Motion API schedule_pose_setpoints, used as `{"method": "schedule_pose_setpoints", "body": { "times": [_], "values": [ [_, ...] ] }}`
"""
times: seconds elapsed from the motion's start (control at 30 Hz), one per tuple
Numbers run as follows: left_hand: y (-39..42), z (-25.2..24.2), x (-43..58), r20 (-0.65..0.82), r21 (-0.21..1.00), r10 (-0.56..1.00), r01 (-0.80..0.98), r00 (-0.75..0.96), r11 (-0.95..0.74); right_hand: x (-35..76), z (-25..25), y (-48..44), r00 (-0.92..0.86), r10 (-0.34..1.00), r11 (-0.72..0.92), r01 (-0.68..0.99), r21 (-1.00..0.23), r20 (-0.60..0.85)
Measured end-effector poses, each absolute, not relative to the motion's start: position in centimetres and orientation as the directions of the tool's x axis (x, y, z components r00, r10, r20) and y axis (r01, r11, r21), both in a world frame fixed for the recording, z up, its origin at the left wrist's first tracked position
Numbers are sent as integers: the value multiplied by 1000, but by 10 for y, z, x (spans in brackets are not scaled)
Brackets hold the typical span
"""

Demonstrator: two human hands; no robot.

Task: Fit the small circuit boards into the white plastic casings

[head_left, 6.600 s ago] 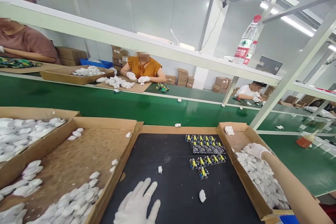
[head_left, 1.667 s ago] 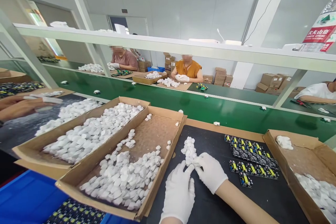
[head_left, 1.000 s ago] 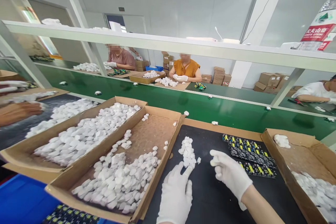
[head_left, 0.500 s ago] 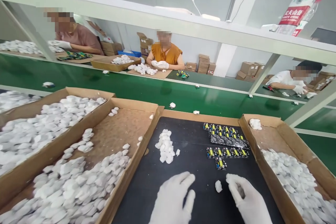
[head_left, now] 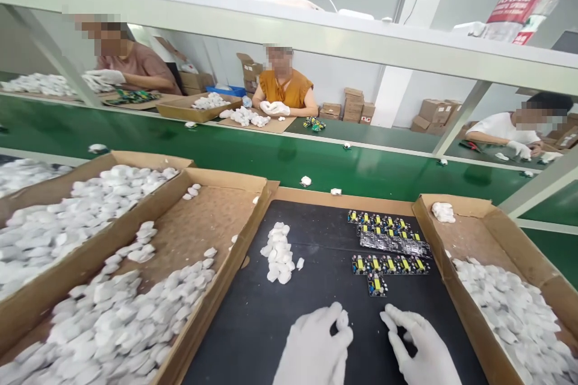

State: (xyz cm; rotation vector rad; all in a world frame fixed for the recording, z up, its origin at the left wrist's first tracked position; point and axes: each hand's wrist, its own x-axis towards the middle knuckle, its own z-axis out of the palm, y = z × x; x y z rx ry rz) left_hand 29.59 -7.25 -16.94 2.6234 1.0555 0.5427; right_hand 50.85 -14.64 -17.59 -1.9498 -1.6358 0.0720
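Observation:
Both my hands wear white gloves above the black mat (head_left: pixel 266 328). My left hand (head_left: pixel 313 346) is closed, with a small white puffy piece (head_left: pixel 343 319) pinched between thumb and fingers. Across a short gap, my right hand (head_left: pixel 424 346) pinches another white puffy piece (head_left: pixel 386 320) at its fingertips. Beyond the hands lies a single small circuit board (head_left: pixel 377 285) with a yellow part on it. Behind it are a joined row of such boards (head_left: pixel 391 264) and a stack of more boards (head_left: pixel 383 228). A pile of white puffy pieces (head_left: pixel 279 252) rests on the mat's left side.
Cardboard trays of white pieces flank the mat: a left tray (head_left: pixel 226 179) and a right tray (head_left: pixel 519 234). A green conveyor belt (head_left: pixel 253 159) carries small items behind them. A white shelf beam (head_left: pixel 289 24) crosses above. Several co-workers sit at the far side.
The white piece that lay on the mat is now in my right fingertips. My left thumb and fingers, apart before, have closed on a white piece. Items on the belt have shifted right.

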Motion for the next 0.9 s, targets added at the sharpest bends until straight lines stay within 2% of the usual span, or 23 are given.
{"method": "schedule_pose_setpoints", "body": {
  "times": [0.07, 0.17, 0.33, 0.43, 0.53, 0.6, 0.7, 0.8, 0.87, 0.9],
  "values": [
    [-68, -165, 273, 277, 339, 677, 590, 682, -733, 502, -176, -144, 166, 929, 0, 894, -448, 331],
    [-61, -158, 245, 254, 326, 668, 588, 699, -740, 494, -179, -137, 42, 945, 98, 909, -404, 323],
    [-41, -136, 232, 310, 305, 818, 764, 485, -569, 485, -176, -121, 110, 884, 25, 959, -281, 455],
    [-18, -118, 245, 309, 196, 850, 846, 427, -496, 479, -170, -113, 121, 858, 29, 959, -283, 499],
    [7, -109, 264, 237, 78, 853, 866, 466, -495, 473, -168, -109, 98, 811, 100, 948, -301, 577],
    [21, -112, 273, 223, 59, 836, 849, 501, -525, 471, -170, -108, 70, 775, 146, 947, -285, 628],
    [28, -120, 279, 255, 92, 820, 832, 512, -547, 470, -171, -109, 14, 753, 198, 949, -246, 658],
    [14, -123, 276, 304, 132, 809, 819, 503, -559, 466, -169, -110, -84, 740, 247, 957, -154, 667],
    [-6, -121, 271, 382, 241, 785, 767, 488, -595, 460, -169, -111, -164, 752, 262, 963, -61, 638],
    [-18, -120, 269, 457, 379, 772, 689, 441, -618, 456, -170, -112, -194, 771, 264, 964, -27, 606]
  ]
}}
